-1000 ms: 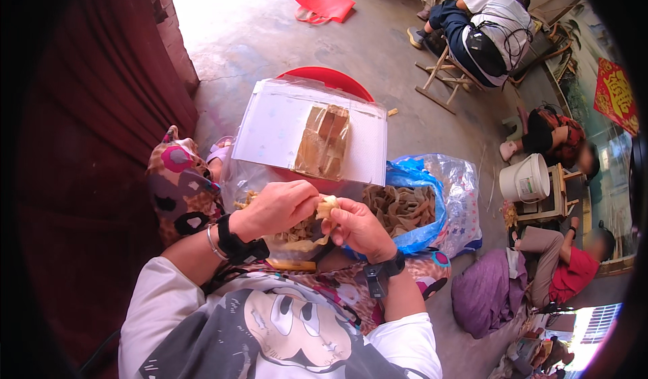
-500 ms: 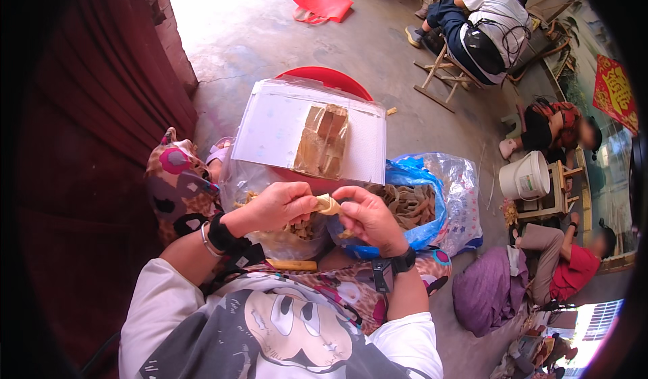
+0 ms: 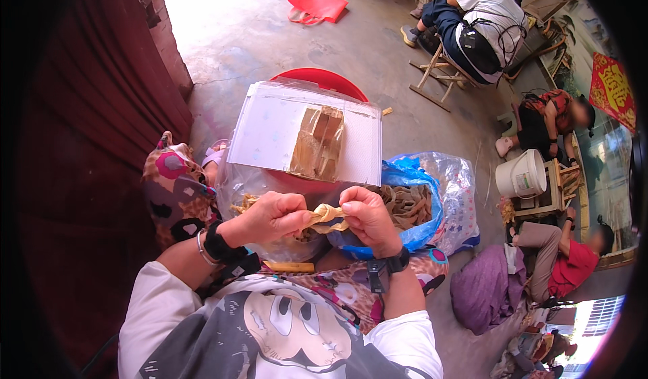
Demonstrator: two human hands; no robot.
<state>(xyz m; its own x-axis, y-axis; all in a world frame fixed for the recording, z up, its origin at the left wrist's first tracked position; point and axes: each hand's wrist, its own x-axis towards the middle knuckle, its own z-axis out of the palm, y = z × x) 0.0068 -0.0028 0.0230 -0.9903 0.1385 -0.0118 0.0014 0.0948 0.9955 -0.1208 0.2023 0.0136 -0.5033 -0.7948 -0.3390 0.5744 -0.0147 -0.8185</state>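
Observation:
A pale yellow, flexible strip (image 3: 327, 211) stretches between my hands, with a knot in its middle and a loop hanging below. My left hand (image 3: 273, 217) is closed, pinching its left end between thumb and fingers. The right end is pinched by my right hand (image 3: 370, 222), thumb uppermost. Under my left hand, a clear plastic bag (image 3: 233, 183) holds more pale yellow pieces. Beside my right hand, a blue plastic bag (image 3: 435, 207) holds brownish strips (image 3: 408, 207).
Beyond my hands, a white board (image 3: 266, 126) lies over a red basin (image 3: 320, 76), carrying a brown block wrapped in clear plastic (image 3: 318, 143). A yellow stick (image 3: 289, 267) rests on my lap. To the right are a white bucket (image 3: 520, 175), a purple bundle (image 3: 486, 288) and several seated people.
The strip has gone from a bunched wrap to a visible knot with a loop below it. My hands are slightly farther apart, still gripping its ends.

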